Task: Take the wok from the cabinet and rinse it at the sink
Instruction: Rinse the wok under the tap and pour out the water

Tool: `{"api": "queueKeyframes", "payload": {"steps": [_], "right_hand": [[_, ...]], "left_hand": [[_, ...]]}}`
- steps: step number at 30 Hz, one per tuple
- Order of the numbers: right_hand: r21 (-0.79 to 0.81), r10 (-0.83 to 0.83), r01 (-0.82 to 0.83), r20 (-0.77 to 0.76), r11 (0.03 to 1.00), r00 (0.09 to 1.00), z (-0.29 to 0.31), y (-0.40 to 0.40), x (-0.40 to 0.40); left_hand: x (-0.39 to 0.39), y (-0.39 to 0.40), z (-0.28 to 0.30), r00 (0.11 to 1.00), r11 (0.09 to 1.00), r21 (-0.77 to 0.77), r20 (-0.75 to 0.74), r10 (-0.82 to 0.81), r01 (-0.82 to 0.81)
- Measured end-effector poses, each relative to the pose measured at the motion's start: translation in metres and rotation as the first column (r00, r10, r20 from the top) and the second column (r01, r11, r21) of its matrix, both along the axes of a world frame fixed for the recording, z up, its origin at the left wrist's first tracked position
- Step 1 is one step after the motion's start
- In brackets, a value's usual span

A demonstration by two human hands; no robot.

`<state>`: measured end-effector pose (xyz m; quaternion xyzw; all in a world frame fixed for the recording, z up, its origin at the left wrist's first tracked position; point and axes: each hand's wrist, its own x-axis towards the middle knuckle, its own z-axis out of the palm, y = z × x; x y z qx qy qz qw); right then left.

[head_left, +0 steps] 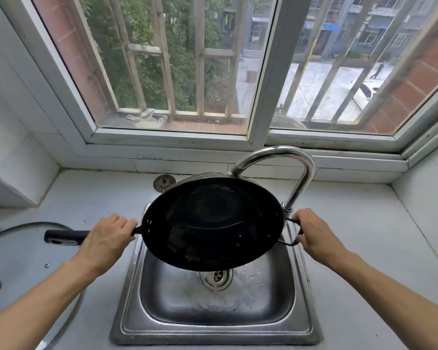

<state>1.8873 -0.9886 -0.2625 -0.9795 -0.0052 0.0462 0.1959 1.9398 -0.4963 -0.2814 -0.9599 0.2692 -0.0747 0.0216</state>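
The window (177, 72) is spanning the back wall above the white counter (352, 248), with the steel sink (213, 322) set into it below. Droplets are lying on the sink floor around the drain (216, 276); no running stream is showing from the faucet (299, 178), whose spout is ending behind the far rim of the pan.

The wok (213, 223) is being held in the air over the sink, tipped slightly, its dark inside facing the camera with what appears to be a shallow pool of water in it. A glass lid (23, 248) is lying on the counter to the left, and a loose strainer (164, 183) is sitting behind the sink.

The left hand (106, 238) is clenching the long black handle near the bowl. The right hand (314, 233) is gripping the wire loop handle on the opposite side.

Assessment: retrieval from the cabinet is evidently complete and the wok is at the sink. Rinsing is judged under way; swirling, emptying and draining are probably remaining.
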Motion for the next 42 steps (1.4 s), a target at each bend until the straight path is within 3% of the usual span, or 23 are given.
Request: {"api": "queueKeyframes", "payload": {"steps": [20,32,42], "right_hand": [[-0.101,0.149,-0.14,0.079,0.985,0.986,0.019,0.059,0.043],[-0.098,0.107,-0.099,0.079,0.99,0.991,0.018,0.046,0.034],[-0.069,-0.022,0.023,0.017,0.997,1.0,0.003,0.008,-0.007]], "left_hand": [[-0.047,0.05,-0.008,0.988,0.981,-0.117,-0.027,0.154,-0.156],[-0.045,0.037,-0.005,0.99,0.981,-0.136,-0.023,0.139,-0.141],[-0.027,0.003,0.003,0.998,0.995,-0.085,-0.044,0.048,-0.052]]}}
